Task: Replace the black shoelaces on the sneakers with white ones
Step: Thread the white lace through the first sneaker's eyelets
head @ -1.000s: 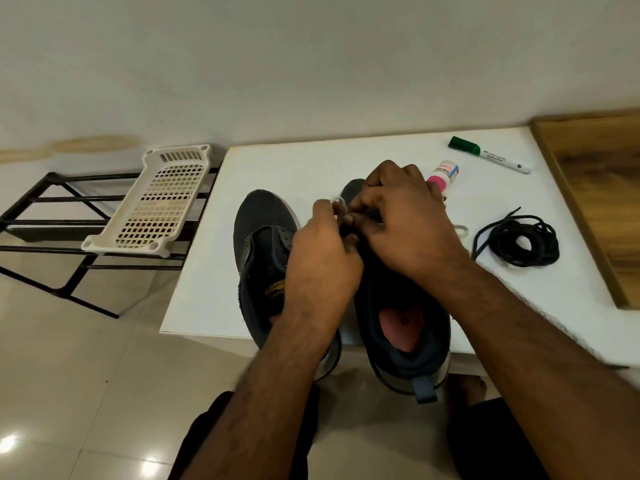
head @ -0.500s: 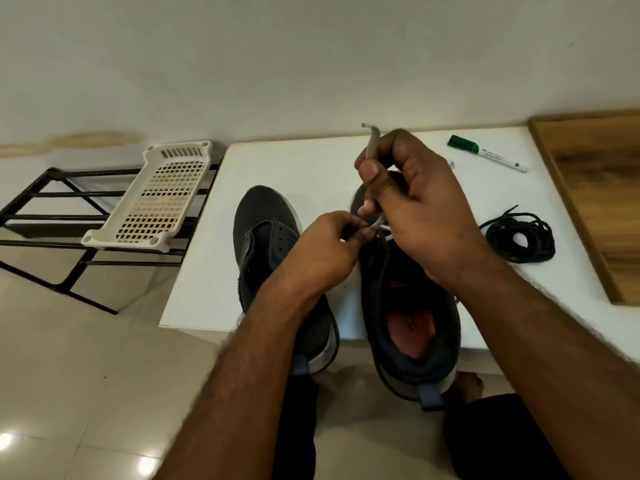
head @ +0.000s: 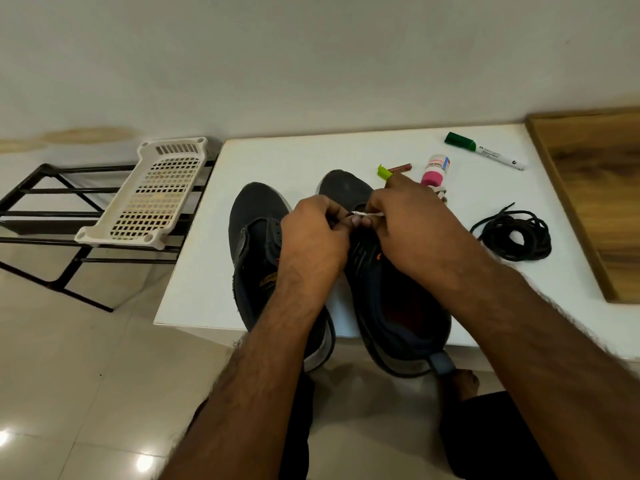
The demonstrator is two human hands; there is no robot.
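**Both hands pinch a white lace over the right-hand sneaker**

The white table (head: pixel 346 157) is the landmark. Beside its left edge a black metal rack (head: pixel 52 216) carries a white perforated tray (head: pixel 152 199); against its right edge lies a wooden board (head: pixel 595 202). Two dark sneakers stand near the table's front edge, heels overhanging it: the left sneaker (head: pixel 256 216) and the right sneaker (head: pixel 398 306). Over the right sneaker's eyelet area, the left hand (head: pixel 311 237) and right hand (head: pixel 415 230) meet, fingers curled, each pinching the white shoelace (head: pixel 367 214), a short stretch of which shows between them. On the table's right part lies the coiled black shoelaces (head: pixel 512 237). Toward the table's back edge lie a green-capped marker (head: pixel 485 150), a pink-and-white bottle (head: pixel 434 169), and a small yellow-green-tipped stick (head: pixel 393 169).
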